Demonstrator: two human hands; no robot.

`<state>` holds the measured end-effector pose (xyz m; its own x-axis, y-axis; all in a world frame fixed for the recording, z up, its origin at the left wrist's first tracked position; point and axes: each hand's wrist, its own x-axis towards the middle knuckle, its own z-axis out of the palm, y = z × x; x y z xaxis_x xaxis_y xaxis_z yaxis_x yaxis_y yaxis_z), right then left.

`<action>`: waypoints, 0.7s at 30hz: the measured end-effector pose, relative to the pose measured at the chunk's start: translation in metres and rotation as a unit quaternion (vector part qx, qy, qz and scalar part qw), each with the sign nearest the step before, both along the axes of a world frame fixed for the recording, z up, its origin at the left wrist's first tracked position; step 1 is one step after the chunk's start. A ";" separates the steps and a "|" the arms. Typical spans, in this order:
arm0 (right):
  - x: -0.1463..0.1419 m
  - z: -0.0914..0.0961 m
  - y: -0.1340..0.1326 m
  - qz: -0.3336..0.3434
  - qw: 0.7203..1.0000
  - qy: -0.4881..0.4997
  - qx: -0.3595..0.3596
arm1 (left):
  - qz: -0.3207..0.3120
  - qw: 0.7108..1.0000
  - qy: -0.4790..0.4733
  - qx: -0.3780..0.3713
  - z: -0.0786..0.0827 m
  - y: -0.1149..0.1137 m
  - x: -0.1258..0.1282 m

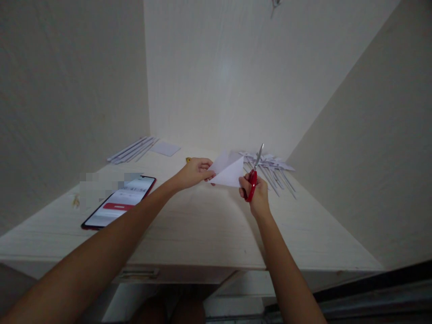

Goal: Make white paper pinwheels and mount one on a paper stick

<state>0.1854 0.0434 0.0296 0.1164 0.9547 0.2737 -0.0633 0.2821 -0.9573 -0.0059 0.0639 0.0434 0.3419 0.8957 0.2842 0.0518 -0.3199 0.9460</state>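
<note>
A folded white sheet of paper [228,171] hangs above the middle of a pale wooden desk [189,229]. My left hand [195,173] pinches its left corner with closed fingers. My right hand [254,192] touches the sheet's right edge and is wrapped round the red handles of a pair of scissors [254,177]. The steel blades point up and away from me and look closed.
A phone [119,202] with a lit screen lies on the left of the desk. Thin paper strips [132,149] and a small white card [165,148] lie at the back left. A heap of folded paper pieces [272,168] lies behind my right hand. Walls close in on three sides.
</note>
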 end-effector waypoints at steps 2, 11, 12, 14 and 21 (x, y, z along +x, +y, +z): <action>0.000 0.000 0.000 0.008 1.000 0.019 0.006 | -0.004 1.000 -0.021 -0.004 0.000 0.001 0.000; -0.007 -0.007 0.001 -0.036 0.996 0.054 0.053 | -0.050 0.993 0.032 -0.101 -0.015 0.005 0.006; -0.008 -0.008 0.001 -0.041 0.996 0.061 0.059 | -0.078 0.990 0.035 -0.111 -0.017 0.004 0.008; -0.010 -0.008 0.000 -0.050 0.994 0.070 0.060 | -0.147 0.982 0.032 -0.111 -0.020 -0.002 0.015; -0.019 -0.004 -0.009 -0.030 0.999 0.012 0.036 | -0.092 0.995 -0.027 -0.035 -0.020 -0.014 0.035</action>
<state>0.1667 0.0344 0.0260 0.1792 0.9242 0.3372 -0.0668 0.3534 -0.9331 0.0288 0.0504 0.0238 0.4882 0.8373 0.2462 -0.0527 -0.2533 0.9660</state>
